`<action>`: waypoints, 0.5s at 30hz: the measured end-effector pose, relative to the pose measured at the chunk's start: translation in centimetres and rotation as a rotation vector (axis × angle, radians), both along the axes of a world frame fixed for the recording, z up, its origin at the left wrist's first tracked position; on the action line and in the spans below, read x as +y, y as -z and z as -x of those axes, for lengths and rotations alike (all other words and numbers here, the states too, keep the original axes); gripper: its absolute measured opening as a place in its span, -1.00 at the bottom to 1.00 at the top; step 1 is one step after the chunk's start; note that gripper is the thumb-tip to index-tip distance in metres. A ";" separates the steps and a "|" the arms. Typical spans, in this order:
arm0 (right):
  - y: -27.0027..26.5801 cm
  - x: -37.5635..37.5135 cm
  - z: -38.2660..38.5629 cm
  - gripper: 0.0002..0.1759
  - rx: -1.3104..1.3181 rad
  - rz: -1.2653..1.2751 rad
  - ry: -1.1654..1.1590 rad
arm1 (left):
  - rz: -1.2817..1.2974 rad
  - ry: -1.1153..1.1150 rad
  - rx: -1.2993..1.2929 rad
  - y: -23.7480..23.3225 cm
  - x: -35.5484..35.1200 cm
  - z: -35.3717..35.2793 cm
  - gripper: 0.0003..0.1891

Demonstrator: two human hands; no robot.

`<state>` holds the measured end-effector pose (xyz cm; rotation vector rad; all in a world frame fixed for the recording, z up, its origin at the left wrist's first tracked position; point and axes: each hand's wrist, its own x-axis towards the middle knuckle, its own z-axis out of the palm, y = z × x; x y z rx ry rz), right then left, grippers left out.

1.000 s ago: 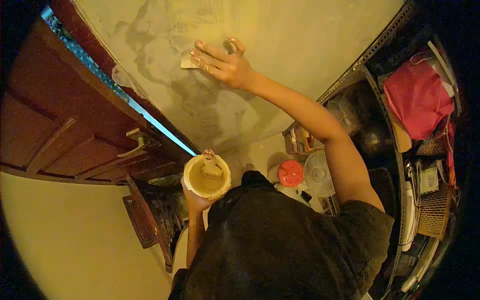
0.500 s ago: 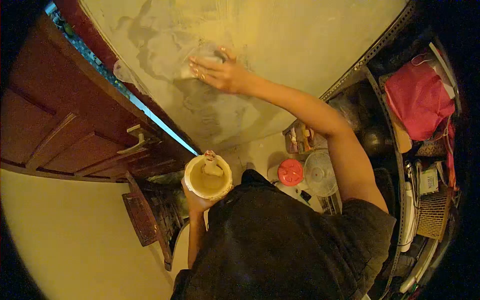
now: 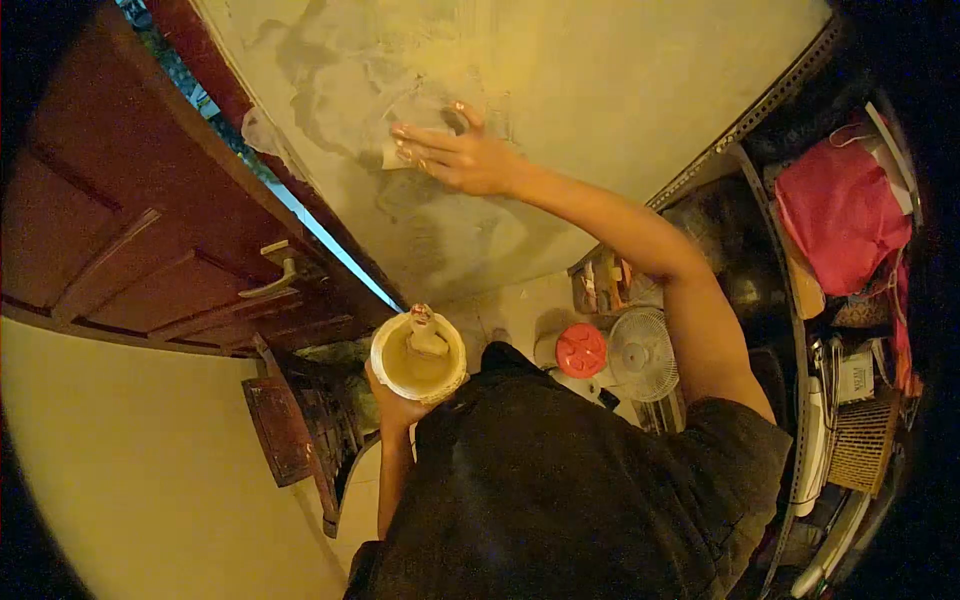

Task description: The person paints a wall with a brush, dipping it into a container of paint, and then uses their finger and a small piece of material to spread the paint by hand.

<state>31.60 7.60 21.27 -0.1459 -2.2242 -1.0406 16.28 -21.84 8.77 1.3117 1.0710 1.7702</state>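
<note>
My left hand [image 3: 397, 405] grips a white tub [image 3: 461, 383] from below and the side, holding it upright by my body. Inside lies a pale, creamy paste, with a putty knife [image 3: 428, 340] standing in it, its handle at the far rim. My right hand [image 3: 465, 158] is raised to the wall [image 3: 600, 100], its fingers stretched over a pale flat scraper [image 3: 393, 157] pressed to the surface. Only the scraper's edge shows below the fingertips; the rest is hidden. Grey smeared patches surround that hand, with a yellowish area above.
A brown panelled door [image 3: 110, 220] with a lever handle [image 3: 275, 275] stands at left, slightly ajar. A red-lidded container [image 3: 581, 350] and a fan [image 3: 640, 352] are on the floor. At right, a metal shelf holds a pink bag [image 3: 840, 215] and a woven basket [image 3: 862, 440].
My right hand has shifted slightly right and down on the wall with the scraper. The view has tilted a little; my left hand still holds the tub in place.
</note>
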 end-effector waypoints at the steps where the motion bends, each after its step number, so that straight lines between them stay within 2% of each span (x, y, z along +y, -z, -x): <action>1: 0.3 -0.2 -0.1 -0.70 -0.007 0.066 -0.043 | -0.003 -0.004 0.000 0.4 -0.2 0.2 0.00; 3: -1.6 -0.9 -0.3 -0.70 0.081 0.005 -0.057 | 0.053 -0.021 0.113 -1.4 -0.4 0.1 0.01; 5: -2.8 -1.1 -0.4 -0.71 0.167 -0.043 -0.065 | 0.077 -0.056 0.072 -0.7 -0.6 -0.1 0.04; 7: -3.3 -0.4 -0.2 -0.70 0.219 -0.041 0.052 | 0.099 -0.084 0.036 -1.0 -0.4 -0.1 0.08; 10: -1.5 0.2 -1.1 -0.68 0.073 -0.078 0.095 | 0.103 -0.022 0.109 -2.2 -0.3 -0.1 0.06; 13: -0.6 -0.5 -1.1 -0.64 0.031 0.002 0.014 | 0.119 -0.092 0.057 -1.7 -0.4 -0.2 0.06; 15: -1.5 -0.8 -1.1 -0.60 0.101 -0.033 0.006 | 0.046 -0.086 0.241 -1.7 0.1 0.4 0.07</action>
